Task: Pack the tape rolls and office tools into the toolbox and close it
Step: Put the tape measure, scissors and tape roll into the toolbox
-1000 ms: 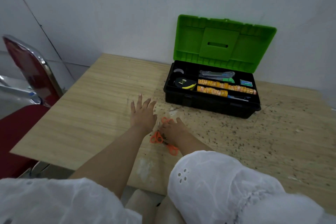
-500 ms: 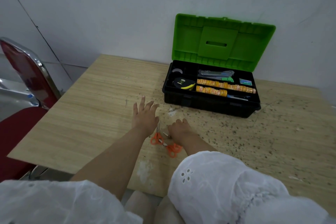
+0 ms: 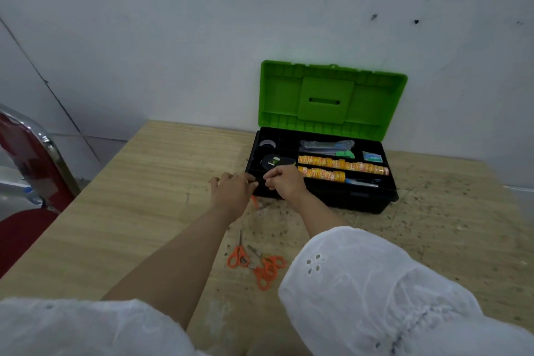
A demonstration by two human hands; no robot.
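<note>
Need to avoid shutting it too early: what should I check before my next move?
1. Green plastic lid of the black toolbox standing open: ok.
2. Orange-handled scissors packed: not ok, they lie on the wooden table.
3. Orange patterned tape rolls seated in the tray: ok.
4. Black-and-yellow tape measure inside: ok.
5. Left hand and right hand free: cannot tell; both are at the box's front-left corner.

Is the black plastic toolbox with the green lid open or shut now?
Open. The black toolbox has its green lid raised against the wall, exposing orange tape rolls inside.
</note>
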